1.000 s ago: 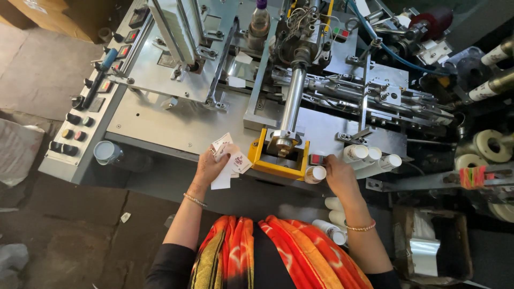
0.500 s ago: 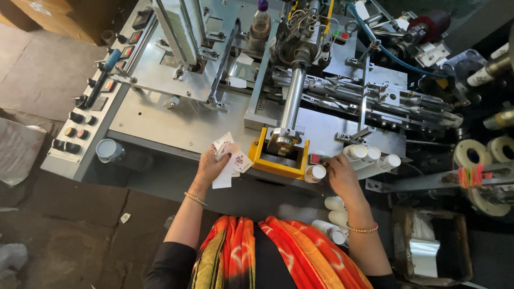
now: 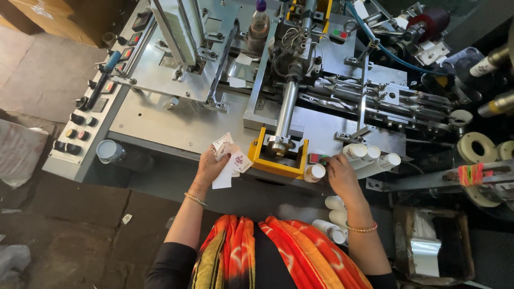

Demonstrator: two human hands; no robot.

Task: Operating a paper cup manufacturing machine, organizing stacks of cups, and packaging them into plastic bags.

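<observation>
**At the paper cup machine**

We look down on a grey metal machine (image 3: 160,120) standing on a stained concrete floor (image 3: 69,235), with a row of round knobs and switches on its control panel (image 3: 80,126) at the left edge. A yellow bracket (image 3: 278,166) sits at the near edge, under a shiny steel shaft (image 3: 285,109).

Our left hand (image 3: 211,168) is closed around a small stack of flat paper blanks (image 3: 231,160), white with a little print, fanned out just left of the yellow bracket. Our right hand (image 3: 340,174) rests at the machine's edge with its fingers curled down onto the red and green buttons (image 3: 317,158); we cannot tell whether it grips anything. A single white cup (image 3: 314,172) lies just left of it, and a row of white cups (image 3: 369,156) lies just beyond it. More white cups (image 3: 334,217) are stacked below that wrist. A plastic bottle (image 3: 259,18) stands at the top of the machine.
</observation>
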